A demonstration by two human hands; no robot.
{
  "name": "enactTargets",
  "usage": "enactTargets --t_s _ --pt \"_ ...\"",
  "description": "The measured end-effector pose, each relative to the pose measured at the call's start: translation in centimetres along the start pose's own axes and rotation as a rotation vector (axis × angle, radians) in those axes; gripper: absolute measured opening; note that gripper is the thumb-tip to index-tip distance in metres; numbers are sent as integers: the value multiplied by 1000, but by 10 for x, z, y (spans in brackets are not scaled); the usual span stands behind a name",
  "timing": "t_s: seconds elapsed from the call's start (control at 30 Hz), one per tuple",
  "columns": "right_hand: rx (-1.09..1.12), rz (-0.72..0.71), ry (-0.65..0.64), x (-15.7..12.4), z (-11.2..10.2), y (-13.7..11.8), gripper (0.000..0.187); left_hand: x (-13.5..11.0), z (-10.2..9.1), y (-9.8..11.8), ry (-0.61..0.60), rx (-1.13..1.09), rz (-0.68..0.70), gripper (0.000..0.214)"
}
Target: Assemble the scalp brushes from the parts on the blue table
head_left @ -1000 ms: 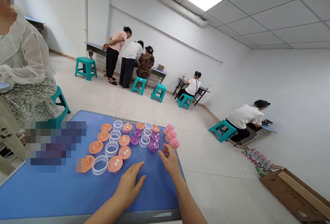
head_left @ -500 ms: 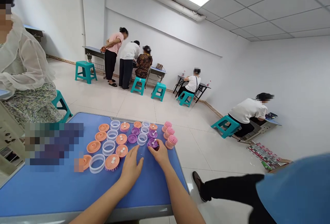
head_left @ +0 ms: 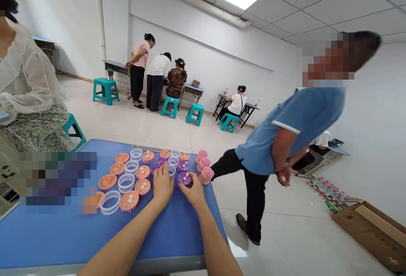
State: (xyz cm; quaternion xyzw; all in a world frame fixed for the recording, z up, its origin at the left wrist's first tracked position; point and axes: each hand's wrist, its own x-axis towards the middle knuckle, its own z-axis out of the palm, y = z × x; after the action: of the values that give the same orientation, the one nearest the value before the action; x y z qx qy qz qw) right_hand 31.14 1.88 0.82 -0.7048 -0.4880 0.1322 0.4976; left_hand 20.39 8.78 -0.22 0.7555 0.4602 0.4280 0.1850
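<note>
Right hand (head_left: pixel 194 192): thumb and fingers closed around the sides of a pegged purple disc (head_left: pixel 184 178), near the desk's right edge.
Left hand (head_left: pixel 163 186): fingertips at a plain purple cap (head_left: pixel 154 170) and beside a clear ring (head_left: pixel 171 171); whether it grips either, one cannot tell.
Steady handling: a light rim hold, disc level, should probably keep the white peg (head_left: pixel 185 176) from tipping.
Blue desk (head_left: pixel 171 233): pink brushes (head_left: pixel 206 175) stand just beyond the right hand.

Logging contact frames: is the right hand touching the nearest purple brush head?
Touching: the head view shows the right hand with thumb and fingers around the purple brush head at its rim.
</note>
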Motion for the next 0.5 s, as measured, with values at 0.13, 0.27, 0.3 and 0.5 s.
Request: enactTargets --t_s 0.13,0.27,0.3,0.5 --pt "15 -14 -2 -1 -5 -5 36 0 -3 2 -35 -9 -1 49" --pt "82 -60 -41 -7 -16 -12 42 -10 -14 7 -79 -58 22 54" --pt "123 -65 -71 -10 -20 -14 44 -13 -19 8 -94 -72 33 55" --pt "360 -12 -351 -27 -36 -24 51 -33 -64 9 -233 -229 3 49"
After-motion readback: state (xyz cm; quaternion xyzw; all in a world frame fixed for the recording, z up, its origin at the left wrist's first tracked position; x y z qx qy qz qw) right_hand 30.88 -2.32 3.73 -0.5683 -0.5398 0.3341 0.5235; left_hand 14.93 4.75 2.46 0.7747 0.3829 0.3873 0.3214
